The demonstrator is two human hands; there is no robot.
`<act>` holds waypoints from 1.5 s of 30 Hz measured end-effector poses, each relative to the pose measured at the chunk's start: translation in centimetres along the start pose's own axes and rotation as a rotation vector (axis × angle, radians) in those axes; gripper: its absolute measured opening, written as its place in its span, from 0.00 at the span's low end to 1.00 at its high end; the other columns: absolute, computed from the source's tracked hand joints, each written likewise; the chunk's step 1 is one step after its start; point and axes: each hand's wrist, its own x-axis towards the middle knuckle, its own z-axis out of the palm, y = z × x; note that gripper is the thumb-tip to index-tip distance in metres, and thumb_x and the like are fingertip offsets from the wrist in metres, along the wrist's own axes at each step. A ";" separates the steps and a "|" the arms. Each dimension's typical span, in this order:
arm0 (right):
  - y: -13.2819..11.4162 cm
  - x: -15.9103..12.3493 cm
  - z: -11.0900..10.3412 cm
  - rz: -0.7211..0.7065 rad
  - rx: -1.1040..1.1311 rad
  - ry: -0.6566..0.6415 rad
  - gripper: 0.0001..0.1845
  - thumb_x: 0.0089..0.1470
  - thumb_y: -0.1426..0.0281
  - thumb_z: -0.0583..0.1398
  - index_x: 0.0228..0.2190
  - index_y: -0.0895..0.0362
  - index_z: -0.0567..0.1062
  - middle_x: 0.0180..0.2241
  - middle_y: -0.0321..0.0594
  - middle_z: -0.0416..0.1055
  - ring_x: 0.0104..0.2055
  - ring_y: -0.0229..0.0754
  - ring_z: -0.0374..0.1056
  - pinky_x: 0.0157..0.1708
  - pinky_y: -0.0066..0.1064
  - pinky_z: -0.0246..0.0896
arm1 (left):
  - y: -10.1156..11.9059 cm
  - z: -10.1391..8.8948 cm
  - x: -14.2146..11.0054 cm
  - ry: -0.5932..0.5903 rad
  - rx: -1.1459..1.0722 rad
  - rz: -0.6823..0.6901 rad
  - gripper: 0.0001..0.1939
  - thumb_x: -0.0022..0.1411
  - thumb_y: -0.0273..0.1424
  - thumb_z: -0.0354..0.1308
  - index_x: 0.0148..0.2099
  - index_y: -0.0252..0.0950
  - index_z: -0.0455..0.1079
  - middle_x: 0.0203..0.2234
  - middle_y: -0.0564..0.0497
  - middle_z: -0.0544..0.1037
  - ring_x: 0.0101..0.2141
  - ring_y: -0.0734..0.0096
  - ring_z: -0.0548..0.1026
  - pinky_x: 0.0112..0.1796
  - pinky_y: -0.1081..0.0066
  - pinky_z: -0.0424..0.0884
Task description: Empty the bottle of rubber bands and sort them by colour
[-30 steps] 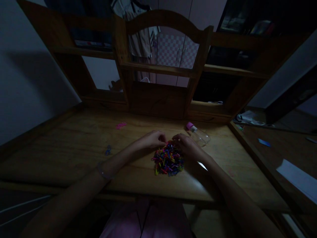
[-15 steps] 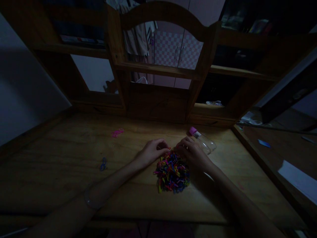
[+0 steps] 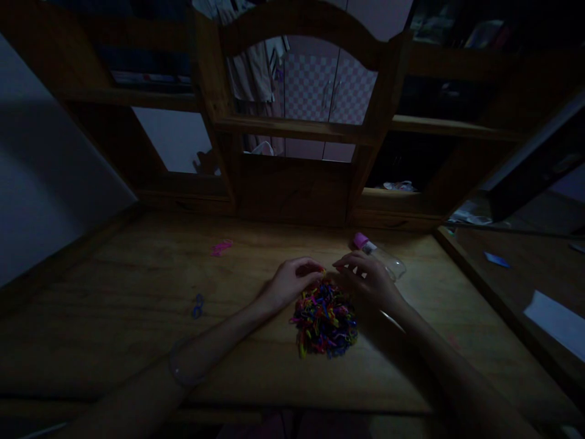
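Note:
A heap of small looped pieces, which look like coloured paper clips, lies on the wooden desk in front of me. Just above its far edge, my left hand is closed in a pinch on a small yellow clip. My right hand hovers close beside it, fingertips drawn together and a short gap from the left; whatever they hold is too small and dark to make out. To the left lie a few pink clips and, nearer me, some blue clips.
Behind my right hand a clear bottle with a pink cap lies on its side. A wooden shelf unit rises along the desk's back. On the lower surface at right are white paper and a blue card.
The fingertips of my hands have moved apart slightly, and a yellow clip now shows at my left fingertips where a red or orange one showed before. The view has shifted slightly.

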 end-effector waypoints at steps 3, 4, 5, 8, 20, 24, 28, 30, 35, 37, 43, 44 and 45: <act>0.0 0.0 -0.3 0.013 0.030 -0.008 0.09 0.59 0.66 0.58 0.36 0.53 0.78 0.36 0.41 0.75 0.33 0.39 0.68 0.29 0.30 0.61 | -0.3 0.2 0.0 -0.028 -0.002 0.017 0.08 0.58 0.32 0.61 0.40 0.34 0.75 0.36 0.46 0.80 0.38 0.66 0.76 0.43 0.65 0.72; -0.1 0.0 -0.3 0.016 0.043 -0.009 0.09 0.59 0.65 0.58 0.36 0.54 0.78 0.35 0.41 0.75 0.32 0.39 0.68 0.29 0.30 0.61 | -0.3 0.2 0.0 -0.029 0.000 0.023 0.09 0.58 0.33 0.61 0.40 0.34 0.75 0.36 0.46 0.80 0.38 0.66 0.76 0.43 0.64 0.72; -0.2 0.0 -0.3 0.019 0.058 -0.014 0.10 0.59 0.64 0.59 0.36 0.54 0.79 0.34 0.41 0.75 0.32 0.40 0.68 0.29 0.30 0.61 | -0.3 0.2 0.0 -0.027 0.001 0.027 0.09 0.59 0.33 0.61 0.40 0.34 0.75 0.36 0.46 0.80 0.38 0.65 0.76 0.43 0.64 0.72; -0.7 0.0 -0.2 0.028 0.100 -0.030 0.11 0.58 0.61 0.59 0.35 0.54 0.79 0.33 0.40 0.75 0.32 0.40 0.68 0.28 0.29 0.60 | 0.0 0.2 0.0 -0.031 0.008 0.030 0.10 0.59 0.35 0.60 0.40 0.34 0.75 0.36 0.46 0.80 0.38 0.65 0.76 0.41 0.65 0.72; -1.1 -0.2 0.6 0.065 0.198 -0.021 0.12 0.58 0.61 0.60 0.35 0.55 0.79 0.32 0.40 0.76 0.31 0.39 0.69 0.28 0.29 0.61 | 0.1 0.1 0.2 -0.016 0.017 0.051 0.12 0.57 0.37 0.62 0.38 0.33 0.75 0.33 0.47 0.79 0.33 0.68 0.76 0.37 0.69 0.71; -1.4 -0.3 0.9 0.074 0.210 -0.013 0.13 0.58 0.60 0.59 0.34 0.55 0.78 0.32 0.40 0.77 0.30 0.39 0.69 0.27 0.29 0.61 | 0.2 0.2 0.2 -0.011 -0.001 0.057 0.12 0.57 0.37 0.62 0.38 0.33 0.74 0.32 0.48 0.78 0.33 0.68 0.76 0.36 0.70 0.71; -1.9 -0.7 1.2 0.020 0.163 -0.023 0.13 0.59 0.60 0.58 0.34 0.55 0.78 0.30 0.38 0.76 0.28 0.38 0.68 0.27 0.28 0.60 | 0.3 0.1 0.0 0.010 0.016 0.053 0.13 0.57 0.38 0.62 0.38 0.33 0.73 0.32 0.47 0.78 0.34 0.68 0.76 0.37 0.70 0.71; -2.1 -0.8 1.2 -0.004 0.142 -0.027 0.13 0.60 0.60 0.58 0.35 0.55 0.77 0.30 0.38 0.76 0.28 0.38 0.67 0.27 0.29 0.59 | 0.3 0.1 -0.1 0.010 0.022 0.055 0.14 0.57 0.39 0.62 0.38 0.33 0.73 0.32 0.47 0.78 0.33 0.68 0.76 0.36 0.70 0.71; -2.3 -0.9 1.1 -0.060 0.065 0.002 0.10 0.60 0.63 0.57 0.35 0.54 0.77 0.30 0.38 0.75 0.27 0.38 0.66 0.26 0.29 0.58 | 0.1 0.4 -0.3 0.022 0.049 0.071 0.13 0.58 0.39 0.61 0.38 0.34 0.71 0.32 0.49 0.77 0.33 0.69 0.75 0.35 0.71 0.72; -2.2 -0.9 1.0 -0.077 0.043 0.025 0.09 0.60 0.65 0.58 0.35 0.54 0.76 0.30 0.38 0.75 0.27 0.37 0.66 0.26 0.29 0.58 | 0.0 0.2 -0.2 0.048 0.069 0.095 0.12 0.59 0.38 0.60 0.38 0.34 0.70 0.32 0.50 0.77 0.33 0.70 0.75 0.36 0.71 0.72; -1.6 -0.7 0.8 -0.065 -0.022 0.105 0.08 0.60 0.66 0.58 0.33 0.54 0.76 0.29 0.37 0.74 0.26 0.37 0.65 0.26 0.30 0.57 | -0.8 -3.9 1.4 0.299 0.263 0.054 0.12 0.58 0.38 0.58 0.39 0.35 0.72 0.30 0.50 0.77 0.31 0.69 0.75 0.28 0.75 0.69; -1.4 -0.7 0.8 -0.060 -0.028 0.110 0.08 0.60 0.66 0.58 0.32 0.54 0.76 0.29 0.37 0.74 0.26 0.37 0.64 0.26 0.30 0.57 | -1.0 -4.8 1.7 0.329 0.293 0.051 0.12 0.58 0.38 0.58 0.39 0.35 0.72 0.30 0.49 0.77 0.31 0.69 0.75 0.28 0.74 0.69; -1.3 -0.6 0.8 -0.057 -0.030 0.115 0.08 0.60 0.66 0.58 0.32 0.54 0.76 0.29 0.37 0.74 0.26 0.37 0.64 0.26 0.30 0.57 | -1.3 -5.7 2.0 0.358 0.319 0.055 0.12 0.57 0.38 0.58 0.38 0.35 0.73 0.30 0.49 0.78 0.30 0.68 0.75 0.28 0.74 0.69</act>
